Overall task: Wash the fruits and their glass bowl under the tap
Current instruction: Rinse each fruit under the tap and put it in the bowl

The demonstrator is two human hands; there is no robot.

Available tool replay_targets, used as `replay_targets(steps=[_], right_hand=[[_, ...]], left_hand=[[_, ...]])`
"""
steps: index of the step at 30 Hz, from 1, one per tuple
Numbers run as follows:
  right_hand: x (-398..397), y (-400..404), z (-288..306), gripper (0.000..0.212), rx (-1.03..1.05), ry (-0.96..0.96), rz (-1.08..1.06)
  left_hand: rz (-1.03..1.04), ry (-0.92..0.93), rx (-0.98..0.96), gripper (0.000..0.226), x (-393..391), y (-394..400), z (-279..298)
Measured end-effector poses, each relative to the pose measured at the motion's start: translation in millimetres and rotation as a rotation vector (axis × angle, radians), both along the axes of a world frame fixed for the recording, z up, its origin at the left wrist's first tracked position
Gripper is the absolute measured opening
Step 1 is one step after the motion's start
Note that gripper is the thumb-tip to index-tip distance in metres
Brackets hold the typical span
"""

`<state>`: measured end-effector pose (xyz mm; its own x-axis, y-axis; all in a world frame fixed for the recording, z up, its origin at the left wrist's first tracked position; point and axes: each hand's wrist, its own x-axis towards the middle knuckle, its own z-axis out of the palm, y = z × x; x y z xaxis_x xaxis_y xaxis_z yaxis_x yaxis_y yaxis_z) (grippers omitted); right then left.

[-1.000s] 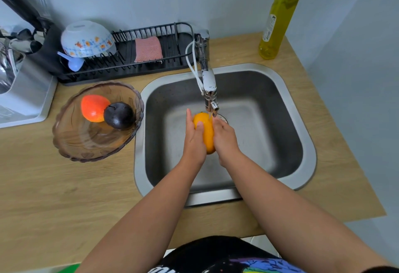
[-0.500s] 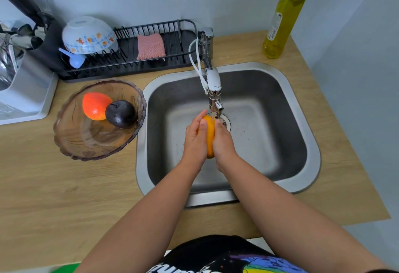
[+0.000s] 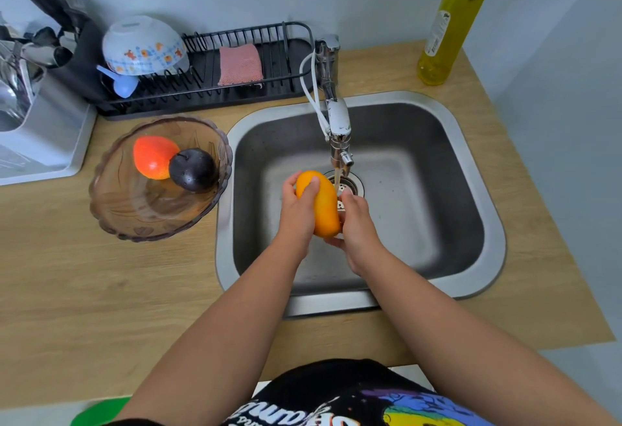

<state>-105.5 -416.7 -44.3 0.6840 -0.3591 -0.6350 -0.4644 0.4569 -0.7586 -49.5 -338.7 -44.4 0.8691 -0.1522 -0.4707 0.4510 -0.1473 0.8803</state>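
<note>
Over the steel sink (image 3: 484,190), a yellow-orange mango (image 3: 323,206) sits between both hands just left of the running tap (image 3: 339,129). My left hand (image 3: 296,213) grips its left side, thumb curled over the top. My right hand (image 3: 356,223) cups its right side and underside. A thin stream of water falls beside the mango toward the drain (image 3: 350,186). The brown glass bowl (image 3: 134,217) stands on the counter left of the sink, holding a red-orange fruit (image 3: 153,156) and a dark purple plum (image 3: 192,169).
A black dish rack (image 3: 235,89) behind the bowl holds an upturned patterned bowl (image 3: 143,45), a blue scoop and a pink sponge (image 3: 239,63). A cutlery holder (image 3: 37,122) stands far left. A yellow oil bottle (image 3: 451,21) stands at the sink's back right corner.
The mango has turned from upright between flat palms to a tilt, more of it showing. My left thumb now wraps over its top. The view shifted slightly.
</note>
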Motion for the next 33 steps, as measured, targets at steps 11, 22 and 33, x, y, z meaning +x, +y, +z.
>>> replay_targets(steps=[11,22,33], right_hand=[[-24.9,-15.2,-1.4,0.045,-0.139,-0.066,0.153],[-39.7,-15.7,3.6,0.048,-0.263,-0.137,0.135],[-44.9,-10.5,4.4,0.048,-0.347,-0.175,0.136]], left_hand=[[-0.077,-0.090,0.068,0.035,17.2,61.7,13.5],[-0.347,-0.149,0.190,0.043,10.2,108.7,23.1],[-0.409,-0.184,0.217,0.045,6.0,110.2,29.9]])
